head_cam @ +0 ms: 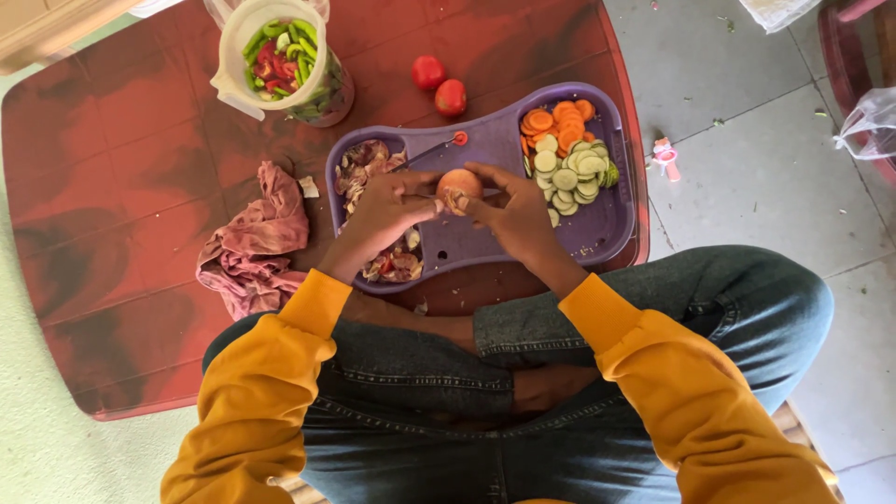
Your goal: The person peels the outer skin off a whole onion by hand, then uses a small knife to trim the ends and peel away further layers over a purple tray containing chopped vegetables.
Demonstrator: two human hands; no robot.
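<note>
Head view, looking down: we hold an onion (459,189) over the purple tray (485,140), between our left hand (385,213) and right hand (511,217); both sets of fingers are curled closed about it, the left from its left side, the right from its right, thumb near the loose skin at its lower edge. We judge the peeling partly done; papery peelings (366,163) already lie in the tray's left bay, sliced carrot (556,121) and cucumber (571,173) in its right. A thin tool (431,149), probably a knife, rests behind; two tomatoes (439,84) remain whole.
</note>
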